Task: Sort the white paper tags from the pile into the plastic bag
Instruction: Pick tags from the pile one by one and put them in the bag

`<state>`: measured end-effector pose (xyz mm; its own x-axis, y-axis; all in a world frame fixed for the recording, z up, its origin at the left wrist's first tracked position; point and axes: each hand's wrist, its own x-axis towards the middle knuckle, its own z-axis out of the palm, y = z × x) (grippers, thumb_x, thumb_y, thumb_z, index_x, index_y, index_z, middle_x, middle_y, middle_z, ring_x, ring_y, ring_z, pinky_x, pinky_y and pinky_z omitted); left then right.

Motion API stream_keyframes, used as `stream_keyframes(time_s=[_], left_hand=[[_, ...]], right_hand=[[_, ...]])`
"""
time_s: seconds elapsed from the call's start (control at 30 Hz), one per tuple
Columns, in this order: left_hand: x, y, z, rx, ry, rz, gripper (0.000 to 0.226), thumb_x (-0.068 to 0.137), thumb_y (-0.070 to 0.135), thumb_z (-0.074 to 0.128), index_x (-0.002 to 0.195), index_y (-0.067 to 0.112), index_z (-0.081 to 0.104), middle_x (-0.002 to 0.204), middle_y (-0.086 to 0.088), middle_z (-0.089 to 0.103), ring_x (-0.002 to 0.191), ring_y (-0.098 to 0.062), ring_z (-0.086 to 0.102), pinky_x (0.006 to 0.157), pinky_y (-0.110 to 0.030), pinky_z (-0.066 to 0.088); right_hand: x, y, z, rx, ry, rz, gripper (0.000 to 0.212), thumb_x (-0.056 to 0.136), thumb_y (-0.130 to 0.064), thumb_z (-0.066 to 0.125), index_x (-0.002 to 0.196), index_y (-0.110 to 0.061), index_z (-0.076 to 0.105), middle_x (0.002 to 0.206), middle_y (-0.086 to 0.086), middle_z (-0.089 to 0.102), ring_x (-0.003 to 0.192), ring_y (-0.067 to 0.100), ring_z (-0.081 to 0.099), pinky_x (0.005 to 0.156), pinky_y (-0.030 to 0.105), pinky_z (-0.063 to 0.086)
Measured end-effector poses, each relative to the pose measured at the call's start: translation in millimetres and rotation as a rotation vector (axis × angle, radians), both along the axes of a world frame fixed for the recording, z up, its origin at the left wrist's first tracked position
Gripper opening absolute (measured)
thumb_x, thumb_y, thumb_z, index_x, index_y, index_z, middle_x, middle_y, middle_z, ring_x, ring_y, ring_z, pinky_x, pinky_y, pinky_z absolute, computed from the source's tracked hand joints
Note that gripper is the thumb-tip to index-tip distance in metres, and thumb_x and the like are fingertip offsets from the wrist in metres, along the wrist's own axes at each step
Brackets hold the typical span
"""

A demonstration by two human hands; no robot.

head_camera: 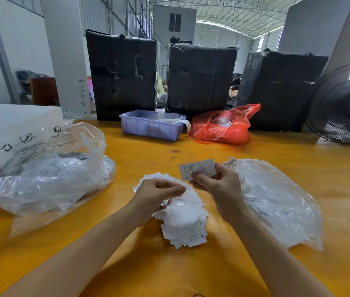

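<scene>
Right hand (pixel 219 189) pinching flat rectangular paper tag (pixel 197 169), crinkled plastic bag (pixel 277 202) beside

The white paper tag (pixel 197 169) pinched in the right hand (pixel 219 189) carries a bold "S" at its lower left corner, just left of the pinching fingertips; the small rows of print above it are too fine to read. Below that grip, a tag at the near edge of the pile (pixel 182 217) also shows an "S". Far left of the grip, handwritten figures run up the white pillar (pixel 67 61), perhaps "169" and "35".
</scene>
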<state>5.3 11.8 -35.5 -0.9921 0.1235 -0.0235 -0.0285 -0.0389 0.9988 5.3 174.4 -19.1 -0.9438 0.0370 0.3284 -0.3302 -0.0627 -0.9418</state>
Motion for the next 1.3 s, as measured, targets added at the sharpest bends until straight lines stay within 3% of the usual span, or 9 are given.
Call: stream_keyframes(time_s=[0.2,0.33,0.57,0.83,1.03,1.13,1.2,1.3], left_hand=[[-0.9,-0.8,0.3,0.029,-0.076,0.008,0.007,0.071,0.012,0.079,0.074,0.012,0.073,0.059,0.004,0.065,0.043,-0.005,0.048,0.051,-0.022,0.038],[-1.8,-0.8,-0.4,0.041,-0.092,0.011,0.007,0.07,0.011,0.079,0.066,0.014,0.075,0.066,-0.001,0.07,0.05,-0.013,0.045,0.048,-0.02,0.035],[-3.0,-1.2,-2.2,-0.014,-0.055,-0.016,0.007,0.065,0.021,0.081,0.07,0.017,0.077,0.069,-0.003,0.071,0.044,-0.009,0.043,0.044,-0.019,0.032],[-5.7,-1.8,-3.4,0.02,-0.002,0.047,0.012,0.074,0.014,0.076,0.085,0.008,0.074,0.068,-0.002,0.069,0.041,-0.005,0.042,0.042,-0.017,0.034],[-8.0,-1.4,-2.8,-0.002,0.039,0.127,0.03,0.076,0.037,0.069,0.082,0.008,0.074,0.069,-0.015,0.064,0.041,-0.009,0.038,0.046,-0.023,0.033],[-7.8,-0.3,-3.1,-0.041,0.069,0.111,0.039,0.076,0.045,0.064,0.079,0.007,0.075,0.075,-0.02,0.067,0.04,-0.009,0.038,0.048,-0.024,0.035],[-6.5,0.0,-4.5,-0.089,0.109,0.093,0.048,0.072,0.05,0.062,0.078,0.003,0.074,0.075,-0.026,0.065,0.039,-0.009,0.038,0.046,-0.023,0.035],[-6.8,0.3,-7.5,-0.122,0.154,0.104,0.043,0.076,0.048,0.063,0.072,0.008,0.076,0.08,-0.031,0.065,0.042,-0.011,0.038,0.047,-0.024,0.033]], right_hand=[[-1.2,-0.3,-3.5,0.102,-0.006,0.009,0.016,0.078,0.002,0.071,0.087,-0.01,0.064,0.087,0.012,0.071,0.077,0.024,0.07,0.067,0.026,0.057],[-0.6,-1.4,-4.7,0.185,0.025,0.006,0.019,0.076,0.002,0.073,0.084,-0.014,0.065,0.079,0.005,0.072,0.073,0.019,0.069,0.067,0.029,0.058],[-1.1,-1.2,-3.6,0.158,0.032,-0.035,0.017,0.077,0.003,0.071,0.086,-0.01,0.065,0.083,0.011,0.071,0.078,0.027,0.07,0.071,0.034,0.058],[0.6,-2.0,-4.3,0.278,-0.006,0.05,0.015,0.078,0.002,0.071,0.084,-0.008,0.062,0.082,0.016,0.068,0.069,0.019,0.065,0.06,0.02,0.053],[0.9,1.4,-2.7,0.417,-0.081,0.074,0.019,0.078,-0.001,0.072,0.085,-0.014,0.061,0.078,0.002,0.063,0.064,0.01,0.058,0.055,0.013,0.047],[3.0,2.1,-0.3,0.539,-0.128,0.107,0.01,0.086,-0.005,0.065,0.094,-0.01,0.062,0.078,0.002,0.06,0.061,0.008,0.053,0.052,0.015,0.045],[4.2,1.8,1.0,0.604,-0.159,0.16,0.015,0.092,-0.005,0.055,0.105,-0.006,0.061,0.076,0.002,0.057,0.052,0.001,0.049,0.046,0.012,0.039],[6.3,2.4,2.0,0.627,-0.169,0.216,0.023,0.095,-0.004,0.05,0.115,-0.009,0.06,0.075,0.0,0.054,0.046,-0.001,0.045,0.041,0.008,0.034]])
